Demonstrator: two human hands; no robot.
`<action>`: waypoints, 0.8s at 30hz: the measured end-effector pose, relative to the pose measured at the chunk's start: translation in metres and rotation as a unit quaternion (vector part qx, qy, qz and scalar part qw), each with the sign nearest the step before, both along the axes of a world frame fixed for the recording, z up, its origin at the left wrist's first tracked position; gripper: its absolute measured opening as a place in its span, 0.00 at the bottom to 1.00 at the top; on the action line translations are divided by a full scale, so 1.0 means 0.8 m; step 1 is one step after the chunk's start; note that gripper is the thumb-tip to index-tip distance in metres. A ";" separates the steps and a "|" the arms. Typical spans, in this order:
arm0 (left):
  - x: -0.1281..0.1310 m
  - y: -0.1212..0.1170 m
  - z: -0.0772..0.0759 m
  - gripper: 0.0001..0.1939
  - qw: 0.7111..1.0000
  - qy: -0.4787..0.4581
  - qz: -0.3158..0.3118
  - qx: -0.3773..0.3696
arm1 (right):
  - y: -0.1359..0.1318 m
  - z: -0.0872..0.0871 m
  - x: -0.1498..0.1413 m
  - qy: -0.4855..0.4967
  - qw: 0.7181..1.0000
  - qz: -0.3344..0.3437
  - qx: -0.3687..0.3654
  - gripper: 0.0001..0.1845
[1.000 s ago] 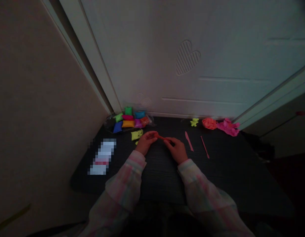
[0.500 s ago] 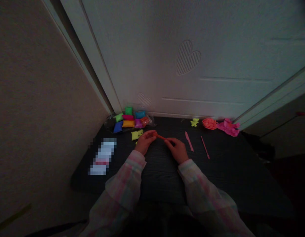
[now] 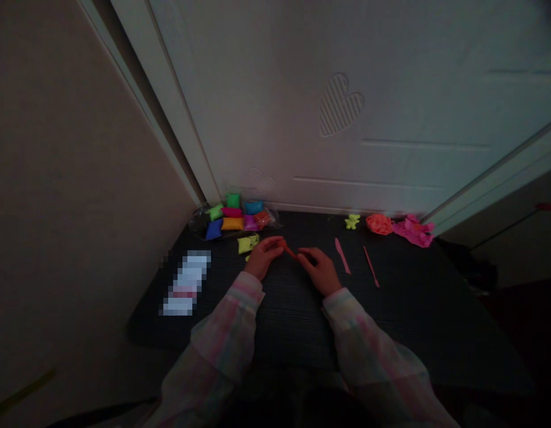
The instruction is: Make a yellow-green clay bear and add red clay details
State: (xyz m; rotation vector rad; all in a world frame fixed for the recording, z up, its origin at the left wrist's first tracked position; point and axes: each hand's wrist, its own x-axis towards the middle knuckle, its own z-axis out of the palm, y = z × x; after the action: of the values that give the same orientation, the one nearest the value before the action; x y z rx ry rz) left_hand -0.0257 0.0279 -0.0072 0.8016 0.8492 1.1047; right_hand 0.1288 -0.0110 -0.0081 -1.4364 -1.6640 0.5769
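Above the dark table, a thin orange-red strip of modelling clay [image 3: 290, 252] stretches between my two hands. The fingers of my left hand [image 3: 263, 258] pinch its thicker left end. At its thin right end, my right hand [image 3: 320, 271] is closed with thumb and fingertips on the clay. Just behind my left hand lies a yellow packet [image 3: 247, 244], partly hidden by the fingers. To the right of my right hand are a pink plastic clay knife [image 3: 342, 256] and a slim pink modelling tool [image 3: 371, 266].
Several coloured clay packets [image 3: 233, 223] sit in clear wrapping at the back left. Along the back right stand a small yellow figure [image 3: 352, 222], an orange ruffled clay piece [image 3: 379, 224] and a pink clay piece [image 3: 414, 230]. A blurred-out pale object [image 3: 186, 283] lies left. A white door [image 3: 266, 107] rises behind the table [image 3: 297, 321].
The clay strip was nearly straight; its right part now slopes lower and its span between my hands looks shorter. My hands have barely moved.
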 end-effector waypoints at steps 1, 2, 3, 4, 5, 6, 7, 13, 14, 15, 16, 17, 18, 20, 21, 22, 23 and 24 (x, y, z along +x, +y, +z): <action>0.000 0.000 0.000 0.17 1.000 0.000 -0.009 0.000 | 0.000 0.000 0.000 0.003 1.000 0.008 -0.001 0.13; 0.001 -0.001 0.000 0.17 1.000 -0.001 -0.019 -0.001 | 0.000 0.001 -0.001 0.006 1.000 0.015 -0.003 0.13; 0.001 -0.001 0.000 0.17 1.000 -0.002 -0.028 -0.001 | -0.001 0.002 -0.002 0.009 1.000 0.023 -0.006 0.12; 0.002 -0.002 0.000 0.18 0.999 -0.003 -0.036 -0.002 | -0.001 0.002 -0.003 0.012 0.999 0.030 -0.010 0.12; 0.002 -0.002 0.000 0.18 0.999 -0.006 -0.042 -0.002 | -0.001 0.003 -0.004 0.015 0.999 0.038 -0.014 0.11; 0.003 -0.003 0.000 0.18 0.999 -0.010 -0.047 -0.002 | -0.002 0.003 -0.004 0.017 0.999 0.043 -0.019 0.10; 0.003 -0.003 0.000 0.18 0.999 -0.014 -0.052 -0.003 | -0.002 0.004 -0.005 0.020 0.998 0.047 -0.024 0.09; 0.000 -0.006 0.005 0.20 0.996 -0.052 -0.073 -0.021 | -0.002 0.003 -0.005 0.075 0.995 0.032 -0.057 0.08; 0.000 -0.006 0.005 0.19 0.995 -0.058 -0.076 -0.025 | -0.002 0.002 -0.004 0.090 0.994 0.028 -0.063 0.08; -0.001 -0.005 0.005 0.18 0.995 -0.062 -0.077 -0.029 | -0.001 0.002 -0.004 0.106 0.992 0.023 -0.068 0.08; -0.002 -0.005 0.006 0.17 0.994 -0.064 -0.077 -0.033 | 0.000 0.001 -0.003 0.122 0.990 0.018 -0.074 0.08; -0.002 -0.004 0.006 0.16 0.994 -0.065 -0.076 -0.037 | 0.001 0.001 -0.002 0.140 0.987 0.011 -0.079 0.09; -0.002 -0.003 0.006 0.15 0.994 -0.065 -0.073 -0.040 | 0.001 0.001 -0.001 0.158 0.984 0.005 -0.085 0.09; -0.002 -0.002 0.005 0.14 0.995 -0.063 -0.066 -0.043 | 0.002 0.001 0.000 0.197 0.976 -0.006 -0.095 0.10; -0.002 -0.002 0.005 0.13 0.995 -0.062 -0.063 -0.043 | 0.003 0.002 0.001 0.217 0.971 -0.011 -0.099 0.10; -0.002 -0.001 0.004 0.13 0.995 -0.061 -0.062 -0.042 | 0.003 0.002 0.001 0.237 0.966 -0.014 -0.102 0.11; -0.002 -0.001 0.004 0.12 0.996 -0.059 -0.061 -0.041 | 0.004 0.003 0.001 0.257 0.961 -0.017 -0.106 0.11; -0.002 -0.001 0.004 0.12 0.996 -0.057 -0.061 -0.039 | 0.004 0.003 0.001 0.275 0.955 -0.020 -0.109 0.11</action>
State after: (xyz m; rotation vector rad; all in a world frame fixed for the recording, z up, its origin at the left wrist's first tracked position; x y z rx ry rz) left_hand -0.0275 0.0268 -0.0042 0.7090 0.7348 0.9933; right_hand 0.1293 -0.0077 -0.0055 -1.3000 -1.1523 1.0559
